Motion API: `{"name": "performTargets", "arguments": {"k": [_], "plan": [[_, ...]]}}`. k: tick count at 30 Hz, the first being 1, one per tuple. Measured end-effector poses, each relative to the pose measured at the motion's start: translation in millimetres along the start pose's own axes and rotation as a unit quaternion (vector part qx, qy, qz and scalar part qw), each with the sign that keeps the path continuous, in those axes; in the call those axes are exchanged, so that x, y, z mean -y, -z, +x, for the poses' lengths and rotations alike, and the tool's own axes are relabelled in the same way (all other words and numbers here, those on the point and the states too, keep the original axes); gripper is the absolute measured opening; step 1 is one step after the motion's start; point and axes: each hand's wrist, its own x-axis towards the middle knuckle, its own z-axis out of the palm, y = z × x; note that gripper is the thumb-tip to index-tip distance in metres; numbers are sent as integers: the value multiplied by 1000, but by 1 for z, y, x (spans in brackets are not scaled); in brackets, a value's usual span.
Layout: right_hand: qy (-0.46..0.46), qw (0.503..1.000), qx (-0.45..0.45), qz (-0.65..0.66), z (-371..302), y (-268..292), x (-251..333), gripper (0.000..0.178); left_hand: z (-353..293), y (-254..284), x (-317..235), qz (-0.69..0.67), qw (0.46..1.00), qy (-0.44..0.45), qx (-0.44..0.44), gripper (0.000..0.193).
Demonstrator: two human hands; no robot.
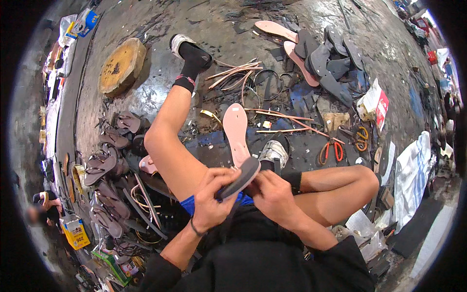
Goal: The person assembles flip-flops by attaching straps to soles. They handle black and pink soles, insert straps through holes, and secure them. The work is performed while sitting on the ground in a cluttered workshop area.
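Dark, littered workshop floor (160,29) — wet sheen

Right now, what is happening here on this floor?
A person sits on a dark workshop floor and holds a grey sandal sole in both hands: the left hand grips its lower end, the right hand is at its side. A pink sole lies just ahead, between the legs. Finished sandals are piled to the left; orange-handled scissors lie to the right.
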Motion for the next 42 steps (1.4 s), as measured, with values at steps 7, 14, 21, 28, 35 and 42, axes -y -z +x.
{"name": "performTargets", "arguments": {"k": [7,14,21,28,35,42], "plan": [[-212,894,69,389,-23,23,25,23,-20,20,-29,-38,992,-118,6,31],[-278,844,85,451,-5,22,39,20,-9,37,-33,-27,999,-39,2,25],[-328,705,271,568,26,43,16,33,-1,35,1,-133,983,124,-2,59],[-364,713,240,550,29,18,11,25,-1,31,5,-74,994,78,23,69],[-388,651,187,625,33,-3,-4,18,-2,35,36,170,981,-68,66,67],[-207,878,272,334,45,-7,-7,32,4,35,35,199,955,-206,71,53]]}}
